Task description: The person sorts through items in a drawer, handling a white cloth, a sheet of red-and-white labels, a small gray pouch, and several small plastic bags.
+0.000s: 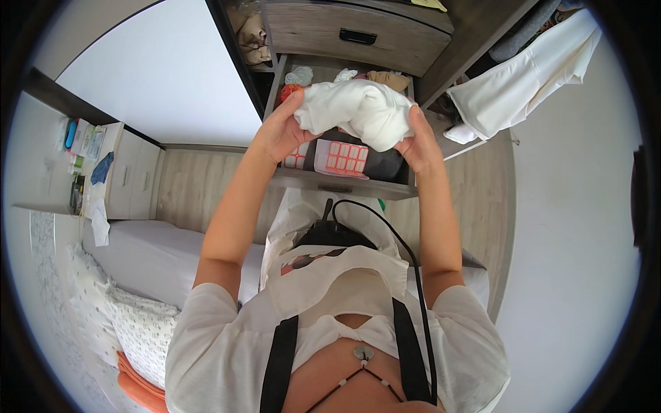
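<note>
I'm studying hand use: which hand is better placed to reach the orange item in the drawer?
Probably the left hand: it's nearer the orange item, though it and the right hand hold the white cloth.

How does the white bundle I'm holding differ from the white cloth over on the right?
The white bundle is bunched thick and rounded; the white cloth spreads out long and loose.
The bundle is held between your left hand and right hand; the cloth touches neither.
The bundle is above the open drawer; the cloth is to its right.
Both are plain white fabric.
</note>
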Demonstrator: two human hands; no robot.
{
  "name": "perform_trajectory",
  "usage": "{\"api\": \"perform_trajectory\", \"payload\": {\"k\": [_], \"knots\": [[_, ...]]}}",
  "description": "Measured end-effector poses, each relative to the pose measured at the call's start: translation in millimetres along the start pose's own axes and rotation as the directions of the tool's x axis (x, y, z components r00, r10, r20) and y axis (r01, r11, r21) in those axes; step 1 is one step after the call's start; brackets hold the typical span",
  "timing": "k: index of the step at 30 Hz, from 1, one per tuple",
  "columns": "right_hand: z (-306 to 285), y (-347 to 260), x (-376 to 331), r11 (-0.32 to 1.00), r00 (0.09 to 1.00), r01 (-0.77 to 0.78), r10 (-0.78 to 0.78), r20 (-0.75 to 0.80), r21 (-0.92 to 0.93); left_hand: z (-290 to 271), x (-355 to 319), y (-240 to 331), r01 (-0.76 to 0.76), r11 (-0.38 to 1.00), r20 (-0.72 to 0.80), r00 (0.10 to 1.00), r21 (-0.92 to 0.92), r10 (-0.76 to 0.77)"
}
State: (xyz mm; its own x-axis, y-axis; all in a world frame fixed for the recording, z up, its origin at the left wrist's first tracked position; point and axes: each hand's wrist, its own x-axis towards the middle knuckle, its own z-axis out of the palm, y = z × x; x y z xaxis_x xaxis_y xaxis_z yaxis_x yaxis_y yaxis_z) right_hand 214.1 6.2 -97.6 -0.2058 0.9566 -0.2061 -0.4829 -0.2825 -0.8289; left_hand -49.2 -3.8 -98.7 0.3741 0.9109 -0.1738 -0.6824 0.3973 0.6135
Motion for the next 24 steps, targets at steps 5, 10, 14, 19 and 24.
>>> {"api": "perform_trajectory", "payload": {"k": [5,10,14,19,24], "knots": [[22.4,30.5,-12.5,0.964,0.979,0.125,-0.158,-0.127,-0.237,9.9,-15.3,-18.7,-0.021,1.0,-0.051,0.998,0.016,0.021],[27.8,26.5,-34.6,0.936,0.959,0.252,-0.276,-0.07,-0.247,8.8,-41.8,-18.2,-0.051,0.994,-0.121,0.991,0.099,0.063],[33.6,26.3,-52.3,0.766,0.879,0.38,-0.474,-0.056,-0.519,11.7,-64.0,-28.1,-0.17,0.956,-0.158,0.965,0.241,0.211],[24.1,42.1,-76.4,0.595,0.819,0.435,-0.573,0.024,-0.676,26.4,-89.2,-44.7,-0.242,0.787,-0.18,0.896,0.568,0.405],[-9.9,62.3,-118.5,0.606,0.904,0.365,-0.412,0.113,-0.707,-6.4,-109.8,-61.4,-0.228,0.826,-0.151,0.925,0.516,0.35]]}}
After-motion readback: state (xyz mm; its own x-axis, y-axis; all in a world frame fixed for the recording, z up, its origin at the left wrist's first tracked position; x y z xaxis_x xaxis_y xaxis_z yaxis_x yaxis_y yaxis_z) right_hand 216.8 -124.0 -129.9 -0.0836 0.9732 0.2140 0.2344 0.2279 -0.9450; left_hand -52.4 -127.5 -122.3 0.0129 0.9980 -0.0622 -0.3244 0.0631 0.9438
